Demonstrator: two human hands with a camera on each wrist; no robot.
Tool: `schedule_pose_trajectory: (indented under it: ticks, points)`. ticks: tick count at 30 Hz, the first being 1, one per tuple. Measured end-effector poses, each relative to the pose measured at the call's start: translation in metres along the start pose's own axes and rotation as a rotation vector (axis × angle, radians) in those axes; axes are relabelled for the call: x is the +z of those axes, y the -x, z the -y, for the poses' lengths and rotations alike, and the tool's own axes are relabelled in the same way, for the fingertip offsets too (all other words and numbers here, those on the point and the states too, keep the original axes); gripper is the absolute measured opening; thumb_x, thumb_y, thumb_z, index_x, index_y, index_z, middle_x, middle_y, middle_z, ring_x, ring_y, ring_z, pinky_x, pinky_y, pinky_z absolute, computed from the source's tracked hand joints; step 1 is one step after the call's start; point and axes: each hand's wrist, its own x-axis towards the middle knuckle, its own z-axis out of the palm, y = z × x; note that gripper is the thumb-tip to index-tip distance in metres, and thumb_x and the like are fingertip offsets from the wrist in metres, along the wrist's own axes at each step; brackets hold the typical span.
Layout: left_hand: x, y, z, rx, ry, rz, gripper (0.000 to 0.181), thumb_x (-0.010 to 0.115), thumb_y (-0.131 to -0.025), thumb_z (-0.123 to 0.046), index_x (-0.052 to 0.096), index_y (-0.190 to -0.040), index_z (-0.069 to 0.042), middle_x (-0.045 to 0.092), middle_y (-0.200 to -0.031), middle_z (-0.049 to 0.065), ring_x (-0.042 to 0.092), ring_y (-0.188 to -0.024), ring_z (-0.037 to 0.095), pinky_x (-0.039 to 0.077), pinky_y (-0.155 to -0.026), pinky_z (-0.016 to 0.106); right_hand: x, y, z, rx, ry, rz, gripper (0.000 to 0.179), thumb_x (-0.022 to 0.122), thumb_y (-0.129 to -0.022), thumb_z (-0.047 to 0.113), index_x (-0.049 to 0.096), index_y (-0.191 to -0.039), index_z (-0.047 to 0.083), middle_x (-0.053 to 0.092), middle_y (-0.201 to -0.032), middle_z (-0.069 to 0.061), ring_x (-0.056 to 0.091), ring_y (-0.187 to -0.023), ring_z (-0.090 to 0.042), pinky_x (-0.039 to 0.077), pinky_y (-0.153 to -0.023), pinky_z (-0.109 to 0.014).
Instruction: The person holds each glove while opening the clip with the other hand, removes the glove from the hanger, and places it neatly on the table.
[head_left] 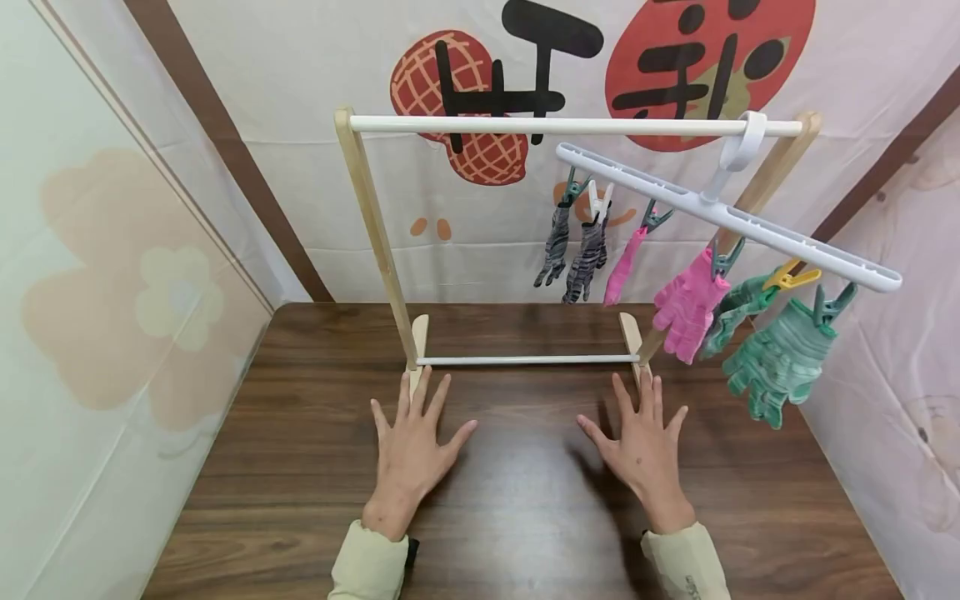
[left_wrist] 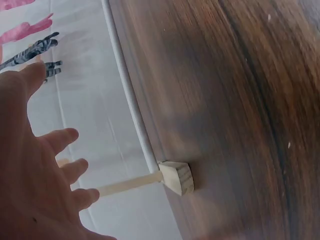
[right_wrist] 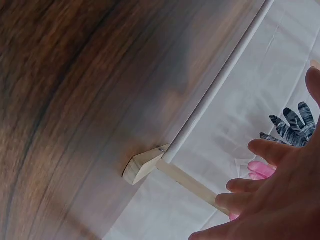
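Both hands are spread with fingers straight and hold nothing. My left hand (head_left: 411,450) is over the table in front of the rack's left foot (head_left: 420,337); my right hand (head_left: 642,450) is in front of the right foot (head_left: 632,333). Behind them stands a wooden rack with a white top rail (head_left: 562,127). A white hanger (head_left: 720,212) hooks over that rail near its right end, slanting down to the right. Clothespins hold gloves along it: grey-black gloves (head_left: 587,262), pink gloves (head_left: 688,304) and green gloves (head_left: 780,358). The right wrist view shows a grey-black glove (right_wrist: 295,127) past the fingers.
The brown wooden table (head_left: 517,517) runs under both hands. A white lower bar (head_left: 525,360) joins the rack's feet. Behind is a printed cloth (head_left: 315,100) with red shapes and dark characters; pale cloths hang at left and right.
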Motion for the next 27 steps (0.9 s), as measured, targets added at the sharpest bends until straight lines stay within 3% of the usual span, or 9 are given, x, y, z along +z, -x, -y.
schedule_pose_trajectory:
  ticks: [16, 27]
  points:
    - [0.0050, -0.0008, -0.0069, 0.008, 0.009, -0.022, 0.083, 0.056, -0.095, -0.072, 0.038, -0.162, -0.028, 0.022, -0.175, 0.004, 0.020, -0.162, 0.037, 0.012, -0.117, 0.083, -0.0010, 0.0003, -0.0060, 0.003, -0.019, 0.003, 0.094, 0.065, -0.090, 0.071, 0.043, -0.159, 0.012, 0.016, -0.173, -0.026, 0.014, -0.161, -0.048, 0.006, -0.112, -0.089]
    - [0.0064, 0.0042, -0.0099, -0.001, 0.018, 0.026, 0.084, 0.055, -0.095, -0.073, 0.033, -0.164, -0.030, 0.018, -0.176, 0.002, 0.011, -0.165, 0.032, 0.008, -0.119, 0.082, -0.0034, 0.0072, -0.0078, 0.019, -0.038, 0.018, 0.093, 0.066, -0.090, 0.070, 0.043, -0.159, 0.012, 0.020, -0.171, -0.029, 0.013, -0.161, -0.048, 0.005, -0.112, -0.088]
